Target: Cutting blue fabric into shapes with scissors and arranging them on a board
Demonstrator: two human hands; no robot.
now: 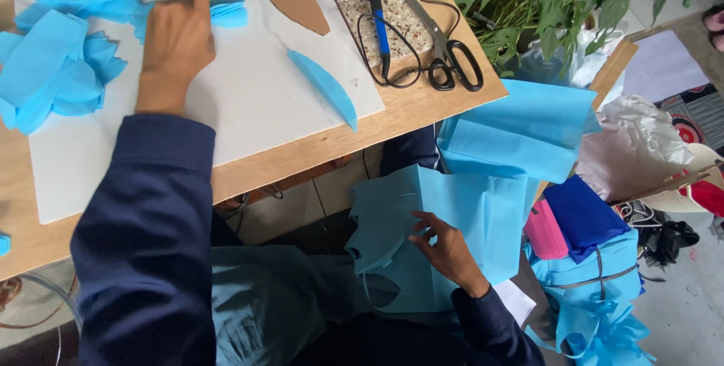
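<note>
Fingertips first: the left hand (177, 41) reaches across the white board (249, 102), its index finger stretched out and pressing on a folded blue petal (226, 13) at the edge of the blue pile (56, 56). The other fingers are curled under, nothing gripped. Down in the lap, the right hand (445, 249) rests on a light blue sheet (452, 215), fingers slightly spread and bent, thumb and fingertips pinching up the sheet's surface near its middle. The sheet lies below the table edge, with leaf-shaped holes already cut from its left side.

On the board a single cut blue leaf (324, 87) lies apart from a brown card template (296, 1). Beyond them, on a speckled slab (369, 4), sit a blue-handled soldering iron (377, 11) and black-handled scissors (445, 49), neither touched. More folded sheets (520, 128) hang off the table's corner, and a stack of blue and pink cloth (573, 219) stands by the person's right side.

To my eye, the handling would go best with the lap sheet pulled flat and taut by the right hand, so thin fabric does not bunch, and with the left finger pressing lightly, since the stacked petals look loose and apt to slide. The iron's cord (400, 72) loops near the scissors and looks worth keeping away from the fabric.
</note>
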